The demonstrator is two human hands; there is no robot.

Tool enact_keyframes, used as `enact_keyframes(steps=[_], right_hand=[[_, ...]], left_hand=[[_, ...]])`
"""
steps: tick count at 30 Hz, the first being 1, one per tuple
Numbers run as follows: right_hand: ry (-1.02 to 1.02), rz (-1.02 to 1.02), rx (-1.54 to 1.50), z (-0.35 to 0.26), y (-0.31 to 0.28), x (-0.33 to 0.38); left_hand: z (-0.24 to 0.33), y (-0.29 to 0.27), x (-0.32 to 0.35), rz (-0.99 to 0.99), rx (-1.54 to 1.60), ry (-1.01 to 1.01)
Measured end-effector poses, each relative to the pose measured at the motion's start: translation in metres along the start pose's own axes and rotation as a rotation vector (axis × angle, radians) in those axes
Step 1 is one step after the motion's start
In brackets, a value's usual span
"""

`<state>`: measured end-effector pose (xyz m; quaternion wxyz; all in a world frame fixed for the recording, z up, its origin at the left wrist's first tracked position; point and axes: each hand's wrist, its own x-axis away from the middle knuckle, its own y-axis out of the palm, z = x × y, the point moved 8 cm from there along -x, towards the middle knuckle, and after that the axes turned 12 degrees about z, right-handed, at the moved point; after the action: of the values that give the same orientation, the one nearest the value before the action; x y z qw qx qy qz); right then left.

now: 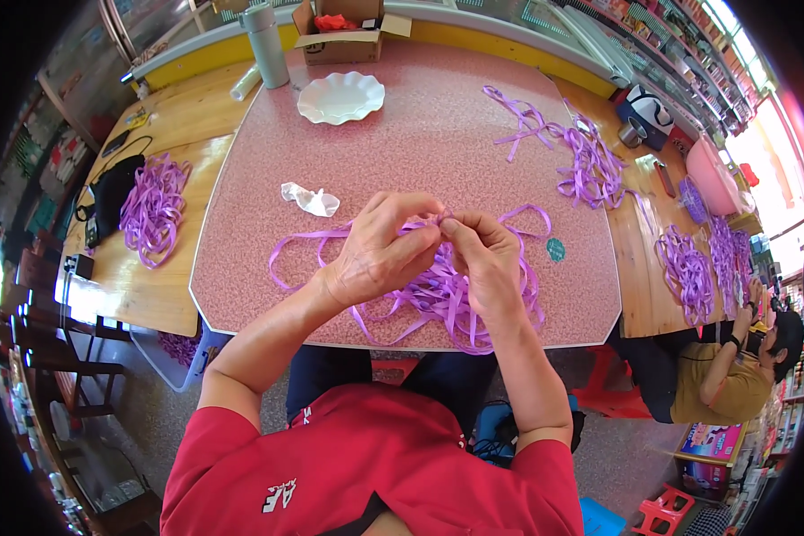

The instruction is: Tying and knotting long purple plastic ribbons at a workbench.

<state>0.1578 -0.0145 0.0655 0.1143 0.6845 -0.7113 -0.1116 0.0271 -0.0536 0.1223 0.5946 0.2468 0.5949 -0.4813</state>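
Observation:
Both my hands meet above a loose heap of purple ribbon [451,299] near the front edge of the pink speckled table [268,188]. My left hand [386,241] has thumb and fingers pinched together at a bit of the ribbon. Against it, my right hand [482,255] pinches the same piece between thumb and forefinger. The fingertips cover most of what they grip. One ribbon loop reaches out to the left over the tabletop, and another shows beyond my right hand. A crumpled white tissue [311,199] lies left of my hands.
A white scalloped plate [340,97], a grey-green flask [264,45] and an open cardboard box [348,40] stand at the far side. More purple ribbon piles lie left [154,210] and right [590,165]. At the right, a person [732,366] handles ribbon too.

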Motion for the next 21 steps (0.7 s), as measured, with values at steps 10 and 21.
enact_keyframes(steps=[10, 21], right_hand=[[-0.574, 0.057, 0.153, -0.036, 0.002, 0.009], [-1.276, 0.013, 0.806, -0.070, 0.020, 0.040]], left_hand=[[-0.042, 0.018, 0.024, 0.144, 0.912, -1.066], [-0.046, 0.028, 0.043, 0.054, 0.981, -1.303]])
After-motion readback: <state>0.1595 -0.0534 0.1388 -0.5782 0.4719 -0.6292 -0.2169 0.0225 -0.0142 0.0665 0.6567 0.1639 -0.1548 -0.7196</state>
